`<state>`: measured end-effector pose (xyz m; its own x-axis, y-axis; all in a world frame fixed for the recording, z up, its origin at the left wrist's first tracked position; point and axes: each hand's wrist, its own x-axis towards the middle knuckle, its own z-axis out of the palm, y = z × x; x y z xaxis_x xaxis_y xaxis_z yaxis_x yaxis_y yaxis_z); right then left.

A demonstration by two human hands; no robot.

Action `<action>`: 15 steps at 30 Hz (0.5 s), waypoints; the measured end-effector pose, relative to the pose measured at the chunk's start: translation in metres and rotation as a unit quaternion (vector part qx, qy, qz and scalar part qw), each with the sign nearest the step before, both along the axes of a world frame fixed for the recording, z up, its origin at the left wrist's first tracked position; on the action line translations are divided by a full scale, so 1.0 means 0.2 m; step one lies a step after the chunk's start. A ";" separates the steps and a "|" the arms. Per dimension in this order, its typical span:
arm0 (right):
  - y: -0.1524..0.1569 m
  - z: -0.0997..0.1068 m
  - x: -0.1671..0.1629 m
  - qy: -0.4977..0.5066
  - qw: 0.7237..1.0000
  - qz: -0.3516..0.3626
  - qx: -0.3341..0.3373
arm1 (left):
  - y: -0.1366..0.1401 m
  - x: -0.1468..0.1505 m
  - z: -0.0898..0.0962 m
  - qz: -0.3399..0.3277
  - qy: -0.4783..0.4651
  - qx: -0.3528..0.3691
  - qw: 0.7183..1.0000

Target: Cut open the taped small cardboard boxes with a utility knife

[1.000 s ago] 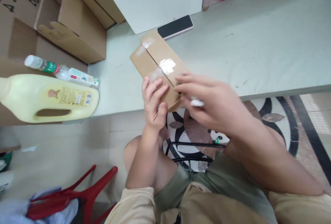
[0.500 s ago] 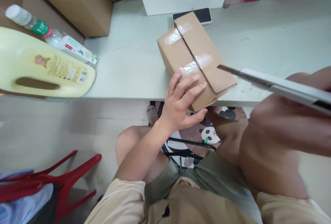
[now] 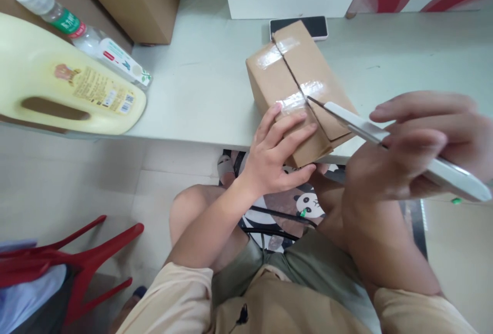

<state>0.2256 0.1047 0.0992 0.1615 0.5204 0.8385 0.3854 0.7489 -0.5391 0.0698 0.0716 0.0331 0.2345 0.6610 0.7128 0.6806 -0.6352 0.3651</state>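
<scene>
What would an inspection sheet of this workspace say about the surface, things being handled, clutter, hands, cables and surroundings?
Surface: pale table, faint marks.
Things being handled: taped box; white-handled knife, tip at the box's seam, contact unclear.
Clutter: phone-like device behind the box, partly hidden; yellow jug; clear bottle.
Hands: left hand spread on the box; right hand grips the knife.
Cables: nothing seen.
Surroundings: red chair; brown carton; patterned floor.
</scene>
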 end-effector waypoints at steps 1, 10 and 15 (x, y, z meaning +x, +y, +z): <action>0.01 -0.01 -0.01 0.006 1.000 0.004 0.027 | 0.00 0.00 0.00 0.004 0.003 -0.003 1.000; 0.01 -0.04 0.01 -0.056 0.995 -0.052 -0.059 | 0.00 -0.01 -0.02 -0.019 -0.028 0.015 0.999; 0.02 -0.04 0.01 -0.124 0.990 -0.031 -0.054 | 0.00 0.00 -0.03 -0.011 -0.021 -0.008 1.000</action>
